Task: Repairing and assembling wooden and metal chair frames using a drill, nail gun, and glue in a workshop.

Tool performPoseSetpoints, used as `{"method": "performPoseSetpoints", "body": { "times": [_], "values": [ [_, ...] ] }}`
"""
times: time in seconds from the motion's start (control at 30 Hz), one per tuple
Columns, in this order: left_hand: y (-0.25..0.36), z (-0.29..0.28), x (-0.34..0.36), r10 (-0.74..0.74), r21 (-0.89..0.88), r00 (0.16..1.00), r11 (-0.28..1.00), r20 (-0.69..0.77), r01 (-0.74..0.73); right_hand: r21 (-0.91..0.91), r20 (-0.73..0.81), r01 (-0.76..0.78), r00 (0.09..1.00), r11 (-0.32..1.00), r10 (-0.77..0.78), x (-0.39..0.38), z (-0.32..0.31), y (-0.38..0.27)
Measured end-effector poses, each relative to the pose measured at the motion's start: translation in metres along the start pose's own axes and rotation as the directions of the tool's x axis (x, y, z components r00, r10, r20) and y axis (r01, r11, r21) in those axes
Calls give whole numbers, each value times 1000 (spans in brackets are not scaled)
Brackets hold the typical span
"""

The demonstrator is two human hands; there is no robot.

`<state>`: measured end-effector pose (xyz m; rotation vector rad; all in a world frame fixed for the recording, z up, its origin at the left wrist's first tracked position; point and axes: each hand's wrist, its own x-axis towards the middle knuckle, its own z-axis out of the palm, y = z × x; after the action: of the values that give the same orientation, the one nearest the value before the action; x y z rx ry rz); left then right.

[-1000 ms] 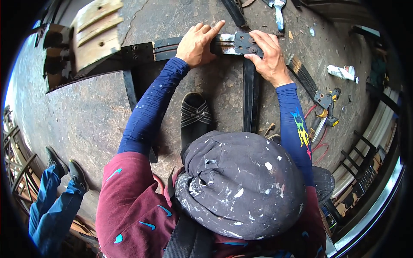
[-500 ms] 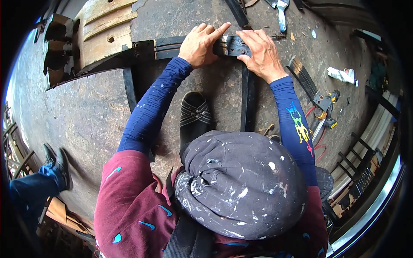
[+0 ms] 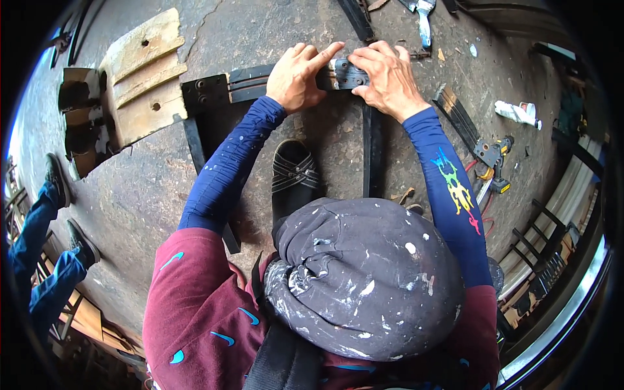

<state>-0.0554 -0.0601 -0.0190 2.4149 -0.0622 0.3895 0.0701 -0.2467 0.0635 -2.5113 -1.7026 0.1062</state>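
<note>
My left hand (image 3: 296,78) is wrapped round a black grooved bar (image 3: 249,83), its index finger stretched along toward the right. At the bar's right end, my right hand (image 3: 392,79) grips a dark metal plate with bolts (image 3: 351,73), thumb on the near side and fingers over the far side. The left end of the bar carries a second bolted plate (image 3: 203,95). Joined there is a pale, worn wooden panel (image 3: 146,75) with raised ribs and holes. Black legs (image 3: 372,153) run from the bar toward me over the concrete floor.
To my right lie a cordless drill (image 3: 495,156), a white bottle (image 3: 517,114) and a dark slatted strip (image 3: 458,117). A paint-smeared scraper (image 3: 425,23) lies at the far side. A person's legs in jeans (image 3: 62,286) stand at the left. Metal frames (image 3: 543,247) line the right side.
The bar's left end and the wooden panel have swung left and toward me. Both hands shifted slightly left, still gripping. The other person's legs have moved, and both now show apart.
</note>
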Motion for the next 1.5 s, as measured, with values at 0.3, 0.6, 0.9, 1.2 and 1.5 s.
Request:
{"method": "performPoseSetpoints", "body": {
  "times": [0.3,0.6,0.9,1.2,1.5],
  "values": [
    [-3,7,1,-3,42,1000,999,24,2,33,105,-109,989,994,105,7,12,-3],
    [-1,33,11,-45,2,998,999,41,45,124,-144,-77,985,989,95,-11,16,-10],
    [8,36,28,-9,53,999,999,33,7,479,69,-635,716,606,695,-82,65,-21],
    [10,30,28,-15,101,996,995,93,5,287,-63,-694,674,660,736,-75,61,-42],
    [8,28,29,64,-75,978,996,199,-50,402,156,-746,627,531,763,-78,70,-37]
  ]
}}
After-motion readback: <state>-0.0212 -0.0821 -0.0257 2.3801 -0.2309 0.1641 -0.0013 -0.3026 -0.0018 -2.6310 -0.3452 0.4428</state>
